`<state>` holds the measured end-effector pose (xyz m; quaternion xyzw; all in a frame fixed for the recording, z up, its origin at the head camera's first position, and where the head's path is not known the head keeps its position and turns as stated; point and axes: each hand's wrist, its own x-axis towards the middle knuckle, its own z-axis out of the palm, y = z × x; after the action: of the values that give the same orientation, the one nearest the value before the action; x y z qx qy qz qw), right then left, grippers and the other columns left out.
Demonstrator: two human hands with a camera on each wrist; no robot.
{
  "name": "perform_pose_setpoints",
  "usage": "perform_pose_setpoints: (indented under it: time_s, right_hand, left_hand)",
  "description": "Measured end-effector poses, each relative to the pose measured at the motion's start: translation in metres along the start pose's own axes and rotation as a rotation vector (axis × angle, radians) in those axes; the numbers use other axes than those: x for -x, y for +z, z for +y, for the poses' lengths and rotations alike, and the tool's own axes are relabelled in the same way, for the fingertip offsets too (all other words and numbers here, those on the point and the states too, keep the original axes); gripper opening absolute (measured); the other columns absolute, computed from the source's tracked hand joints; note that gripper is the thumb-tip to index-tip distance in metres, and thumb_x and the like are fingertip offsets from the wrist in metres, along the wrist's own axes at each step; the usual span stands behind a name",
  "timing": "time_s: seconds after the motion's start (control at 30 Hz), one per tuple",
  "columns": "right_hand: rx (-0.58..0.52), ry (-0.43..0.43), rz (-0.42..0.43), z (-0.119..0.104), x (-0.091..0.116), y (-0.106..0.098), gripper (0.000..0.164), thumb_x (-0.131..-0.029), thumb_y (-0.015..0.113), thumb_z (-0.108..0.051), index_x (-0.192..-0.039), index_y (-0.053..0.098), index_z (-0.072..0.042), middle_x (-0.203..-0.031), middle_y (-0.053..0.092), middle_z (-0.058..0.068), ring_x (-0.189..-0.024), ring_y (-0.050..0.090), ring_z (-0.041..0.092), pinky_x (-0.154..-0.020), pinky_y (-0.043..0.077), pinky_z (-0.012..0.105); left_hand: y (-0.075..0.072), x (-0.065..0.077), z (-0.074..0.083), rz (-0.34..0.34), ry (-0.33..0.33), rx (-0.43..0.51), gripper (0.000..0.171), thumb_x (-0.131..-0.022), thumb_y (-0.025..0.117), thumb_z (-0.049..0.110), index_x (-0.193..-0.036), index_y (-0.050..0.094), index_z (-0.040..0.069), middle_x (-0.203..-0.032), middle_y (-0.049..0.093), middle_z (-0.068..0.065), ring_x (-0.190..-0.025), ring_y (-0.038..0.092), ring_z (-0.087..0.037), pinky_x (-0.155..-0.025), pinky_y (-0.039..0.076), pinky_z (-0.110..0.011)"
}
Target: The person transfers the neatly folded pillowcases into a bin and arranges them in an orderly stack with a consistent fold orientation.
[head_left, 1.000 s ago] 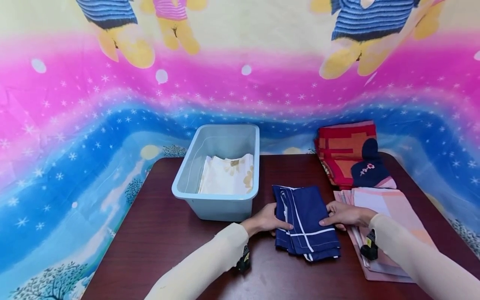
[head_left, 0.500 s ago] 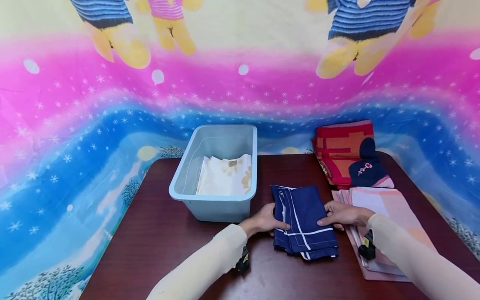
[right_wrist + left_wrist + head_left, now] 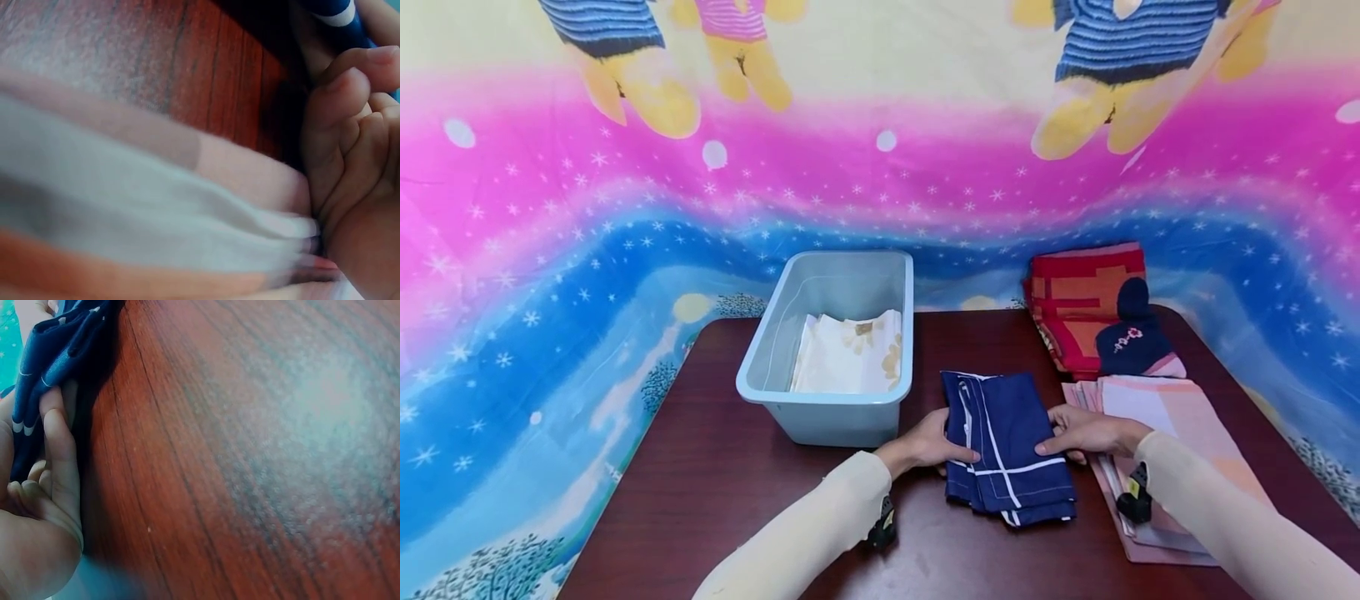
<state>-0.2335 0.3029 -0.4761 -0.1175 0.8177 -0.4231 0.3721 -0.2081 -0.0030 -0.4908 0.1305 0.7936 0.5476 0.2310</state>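
Note:
A folded navy cloth (image 3: 1015,442) with white stripes lies in front of the person, its layers slightly uneven at the near edge. My left hand (image 3: 928,439) grips its left side, thumb on top and fingers underneath. On the opposite side my right hand (image 3: 1093,432) pinches the right edge, the thumb over the fabric. In the left wrist view, the fingers (image 3: 59,447) reach under the folded layers of the navy cloth (image 3: 53,359). The right wrist view has the curled fingers (image 3: 337,100) by a white-striped strip of the cloth (image 3: 337,15).
A light blue plastic tub (image 3: 831,417) holding a folded white patterned cloth (image 3: 850,354) stands left of the navy cloth. Pink checked folded cloths (image 3: 1180,425) lie under the right forearm. Behind them is a red and orange folded cloth (image 3: 1075,308) with a navy patch. The table (image 3: 722,467) is dark wood.

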Motion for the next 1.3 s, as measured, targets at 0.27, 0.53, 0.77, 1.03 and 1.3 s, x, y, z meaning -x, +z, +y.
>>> perform_pose_setpoints:
  time_s: [0.27, 0.53, 0.77, 1.03, 1.3]
  right_hand:
    - [-0.063, -0.032, -0.018, 0.002, -0.001, 0.0, 0.077, -0.095, 0.071, -0.03, -0.149, 0.028, 0.004, -0.064, 0.053, -0.002, -0.052, 0.05, 0.012, -0.059, 0.05, 0.027]
    - [-0.116, -0.067, 0.016, 0.007, 0.001, 0.001, 0.087, -0.095, 0.071, -0.026, -0.158, 0.015, 0.0, -0.065, 0.056, -0.003, -0.05, 0.049, 0.011, -0.056, 0.05, 0.026]
    - [-0.136, -0.081, 0.034, 0.009, 0.002, 0.002, 0.085, -0.096, 0.07, -0.025, -0.159, 0.018, -0.004, -0.067, 0.057, -0.001, -0.052, 0.049, 0.013, -0.056, 0.049, 0.027]
    - [-0.146, -0.101, 0.02, 0.004, 0.008, 0.0, 0.086, -0.098, 0.067, -0.022, -0.161, 0.011, -0.003, -0.072, 0.062, 0.001, -0.055, 0.052, 0.013, -0.058, 0.052, 0.028]
    - [-0.132, -0.091, 0.066, -0.004, 0.018, -0.002, 0.101, -0.097, 0.067, -0.023, -0.16, -0.008, 0.001, -0.065, 0.05, -0.002, -0.055, 0.049, 0.013, -0.062, 0.052, 0.03]
  left_hand:
    - [0.0, 0.0, -0.002, -0.011, 0.032, 0.058, 0.063, -0.079, 0.085, 0.009, -0.132, 0.053, 0.017, -0.102, 0.073, -0.006, -0.068, 0.068, -0.015, -0.043, 0.052, -0.035]
    - [0.001, -0.003, -0.004, -0.014, 0.059, 0.068, 0.076, -0.081, 0.083, 0.012, -0.144, 0.043, 0.022, -0.11, 0.071, -0.005, -0.069, 0.068, -0.012, -0.042, 0.052, -0.034]
    - [0.001, 0.0, -0.002, -0.004, 0.082, 0.071, 0.086, -0.082, 0.082, 0.01, -0.152, 0.036, 0.026, -0.12, 0.068, -0.008, -0.067, 0.068, -0.012, -0.041, 0.052, -0.035]
    - [0.001, 0.004, 0.002, 0.019, 0.115, 0.082, 0.1, -0.082, 0.082, 0.011, -0.161, 0.021, 0.023, -0.146, 0.055, -0.013, -0.096, 0.072, -0.025, -0.065, 0.058, -0.032]
    - [0.004, 0.007, 0.007, 0.075, 0.119, 0.085, 0.107, -0.082, 0.083, 0.013, -0.163, 0.013, 0.016, -0.163, 0.035, -0.01, -0.129, 0.06, -0.028, -0.105, 0.051, -0.036]
